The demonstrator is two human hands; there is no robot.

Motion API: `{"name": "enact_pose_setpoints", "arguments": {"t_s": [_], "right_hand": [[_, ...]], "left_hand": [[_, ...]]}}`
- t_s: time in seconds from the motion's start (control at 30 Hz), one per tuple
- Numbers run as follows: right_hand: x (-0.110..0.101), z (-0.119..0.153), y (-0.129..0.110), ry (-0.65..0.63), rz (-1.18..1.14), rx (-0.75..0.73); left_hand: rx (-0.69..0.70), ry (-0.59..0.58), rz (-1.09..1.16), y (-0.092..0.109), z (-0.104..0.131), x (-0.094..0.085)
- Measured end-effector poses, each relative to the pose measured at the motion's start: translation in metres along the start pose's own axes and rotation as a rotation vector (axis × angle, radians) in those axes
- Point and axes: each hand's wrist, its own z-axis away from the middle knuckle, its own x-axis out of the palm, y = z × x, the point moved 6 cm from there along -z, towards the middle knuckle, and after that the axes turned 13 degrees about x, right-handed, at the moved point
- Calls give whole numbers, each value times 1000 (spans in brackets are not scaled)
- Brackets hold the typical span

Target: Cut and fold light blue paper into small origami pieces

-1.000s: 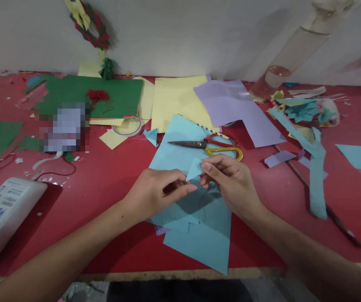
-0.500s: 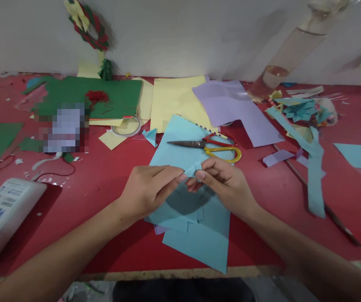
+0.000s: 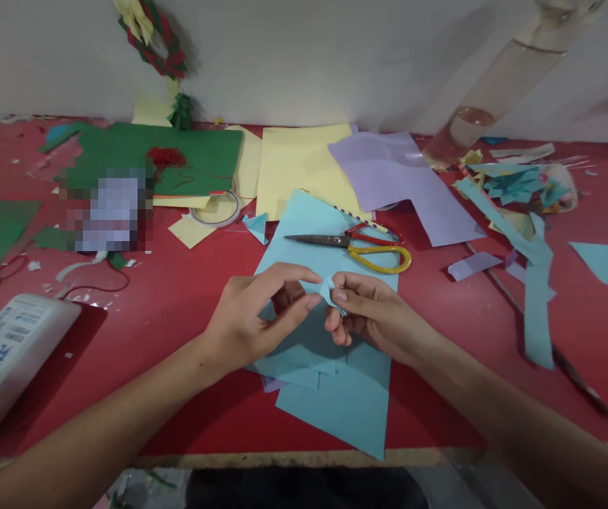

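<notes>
A small folded piece of light blue paper (image 3: 326,290) is up between my two hands, over the sheets. My right hand (image 3: 370,304) pinches its right end between thumb and fingers, the lower fingers curled beneath. On its left side, my left hand (image 3: 256,307) has the thumb and index fingertips at the paper's upper and lower edges, with a gap between them. Below lie light blue sheets (image 3: 336,410), partly covered by my hands. Just beyond the hands, scissors (image 3: 346,244) with one red and one yellow handle rest on blue paper.
Behind are yellow paper (image 3: 298,166), purple paper (image 3: 399,173), green sheets (image 3: 203,159) and a tape roll (image 3: 216,211). At left lie a white box-like device (image 3: 18,360) and a blurred-out phone (image 3: 110,212). Right hold blue strips (image 3: 538,304), a dark rod (image 3: 574,378) and a liquid-filled bottle (image 3: 495,99).
The folded paper has turned in my fingers and shows more creases. My left index finger and thumb have spread wider; the right hand's lower fingers have dropped slightly. The view has shifted a little.
</notes>
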Motion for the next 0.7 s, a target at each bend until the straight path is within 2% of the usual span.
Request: {"name": "enact_pose_setpoints", "arguments": {"t_s": [0.13,0.33,0.57,0.7], "right_hand": [[1,0,3,-46,-3,22],[1,-1,2,-4,24,20],[3,0,-2,25,45,-53],[6,3,-5,36,49,-121]], "left_hand": [[63,22,-53,6,-1,-2],[165,56,-129,12,-2,-4],[101,98,-90,11,-2,-7],[73,185,-69,9,2,-6]]}}
